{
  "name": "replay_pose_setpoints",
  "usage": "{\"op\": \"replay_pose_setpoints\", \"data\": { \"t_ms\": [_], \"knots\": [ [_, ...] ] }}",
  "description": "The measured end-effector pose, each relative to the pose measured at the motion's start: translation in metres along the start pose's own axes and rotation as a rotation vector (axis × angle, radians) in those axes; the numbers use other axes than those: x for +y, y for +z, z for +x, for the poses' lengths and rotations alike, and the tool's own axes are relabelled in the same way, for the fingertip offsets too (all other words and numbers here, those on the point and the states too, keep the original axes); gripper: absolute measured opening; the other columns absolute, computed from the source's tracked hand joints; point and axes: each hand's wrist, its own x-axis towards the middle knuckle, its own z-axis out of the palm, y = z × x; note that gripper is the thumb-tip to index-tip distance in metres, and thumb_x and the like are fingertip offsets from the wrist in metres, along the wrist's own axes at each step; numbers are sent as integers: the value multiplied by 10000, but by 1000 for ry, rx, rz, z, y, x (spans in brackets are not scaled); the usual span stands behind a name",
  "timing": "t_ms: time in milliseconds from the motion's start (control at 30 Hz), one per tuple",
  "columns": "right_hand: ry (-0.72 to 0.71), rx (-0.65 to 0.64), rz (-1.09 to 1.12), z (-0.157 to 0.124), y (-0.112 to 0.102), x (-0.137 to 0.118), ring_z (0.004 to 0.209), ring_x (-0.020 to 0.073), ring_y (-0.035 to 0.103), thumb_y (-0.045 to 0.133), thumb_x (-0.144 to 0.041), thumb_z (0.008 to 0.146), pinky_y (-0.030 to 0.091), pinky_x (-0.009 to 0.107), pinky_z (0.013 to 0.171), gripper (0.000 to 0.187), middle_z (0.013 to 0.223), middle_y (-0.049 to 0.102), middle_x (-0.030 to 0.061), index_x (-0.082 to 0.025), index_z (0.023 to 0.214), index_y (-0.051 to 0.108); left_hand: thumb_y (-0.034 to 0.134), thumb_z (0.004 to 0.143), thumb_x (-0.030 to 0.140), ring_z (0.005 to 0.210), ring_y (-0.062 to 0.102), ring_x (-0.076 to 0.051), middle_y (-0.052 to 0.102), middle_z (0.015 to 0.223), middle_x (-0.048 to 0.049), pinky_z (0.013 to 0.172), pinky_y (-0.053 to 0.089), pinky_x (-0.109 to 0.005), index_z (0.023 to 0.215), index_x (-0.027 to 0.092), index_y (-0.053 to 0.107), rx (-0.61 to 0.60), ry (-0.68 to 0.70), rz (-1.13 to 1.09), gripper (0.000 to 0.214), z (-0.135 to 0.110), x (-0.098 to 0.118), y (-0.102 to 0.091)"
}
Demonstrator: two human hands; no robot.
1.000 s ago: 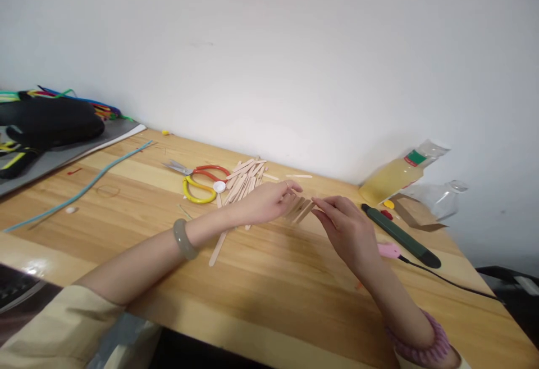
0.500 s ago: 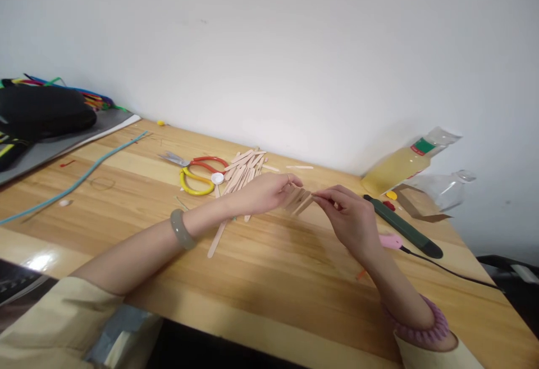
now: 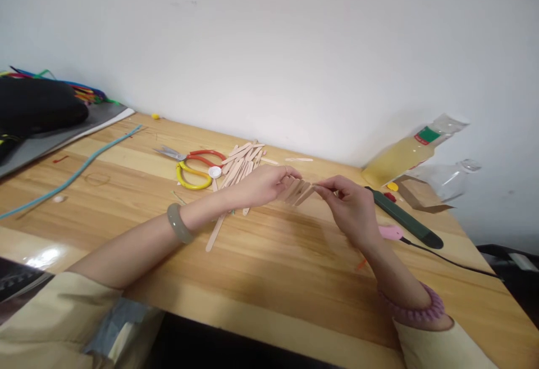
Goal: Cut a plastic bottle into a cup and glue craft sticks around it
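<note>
Head view, wooden sticks [image 3: 301,192] in 2 hands [image 3: 265,185] [image 3: 352,206], long axes slanting up rightward

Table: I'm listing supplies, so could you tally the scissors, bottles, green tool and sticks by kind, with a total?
Scissors: 1
Bottles: 2 (one yellow, one clear)
Green tool: 1
Held sticks: several, too blurred to count
Piled sticks: many, too overlapped to count
Total: 4, sticks left out
</note>
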Motion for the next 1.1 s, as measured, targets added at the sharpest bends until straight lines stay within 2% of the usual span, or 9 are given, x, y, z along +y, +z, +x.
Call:
{"op": "replay_pose_setpoints", "data": {
  "t_ms": [267, 500, 633, 733, 967, 1033, 1100],
  "knots": [
    [37, -19, 64, -1, 1, 1, 568, 138, 572, 610, -284, 795, 415, 262, 552, 122, 628, 661, -10, -203, 761, 695, 411, 799, 106, 969, 609, -160, 670, 1068, -15, 833, 461, -258, 1102, 192, 579, -2, 25, 22, 356, 1, -1, 0],
    [-146, 25, 27, 0, 4, 3, 673, 161, 540, 611, -249, 808, 417, 294, 603, 100, 705, 644, 15, -210, 746, 680, 408, 788, 85, 976, 605, -164, 667, 1073, -26, 843, 456, -273, 1106, 185, 573, 3, 27, 27, 372, 0, -1, -1],
    [-223, 139, -45, -1, 5, 5, 687, 172, 494, 631, -262, 798, 406, 302, 583, 85, 685, 535, 19, -220, 765, 697, 412, 791, 90, 952, 611, -161, 671, 1052, -21, 826, 461, -264, 1085, 182, 581, 10, 22, 0, 352, -1, -1, -1],
    [-239, 147, -52, 0, 6, 5, 671, 166, 480, 635, -253, 794, 398, 297, 563, 75, 686, 471, 9, -218, 780, 700, 411, 787, 85, 942, 614, -157, 672, 1040, -16, 824, 462, -264, 1087, 186, 579, 20, 20, -16, 358, -1, -2, 0],
    [-296, 115, -155, 3, 8, 10, 766, 205, 518, 607, -238, 814, 443, 339, 641, 74, 762, 547, 42, -198, 793, 666, 418, 771, 81, 947, 610, -162, 671, 1040, -24, 844, 463, -282, 1084, 177, 584, 43, 21, -79, 367, 0, -5, 3],
    [-342, 78, -162, 3, 9, 15, 834, 220, 543, 610, -248, 816, 462, 367, 717, 82, 856, 592, 60, -206, 866, 659, 417, 768, 78, 954, 608, -166, 668, 1046, -35, 858, 463, -293, 1093, 169, 579, 38, 8, -82, 375, 0, -5, 3],
    [-372, 43, -175, 2, 9, 20, 907, 237, 551, 615, -265, 816, 464, 396, 786, 187, 961, 606, 82, -210, 993, 639, 413, 772, 83, 975, 603, -167, 660, 1070, -38, 870, 460, -295, 1099, 169, 577, 32, 8, -85, 376, 0, -6, 3]
  ]
}}
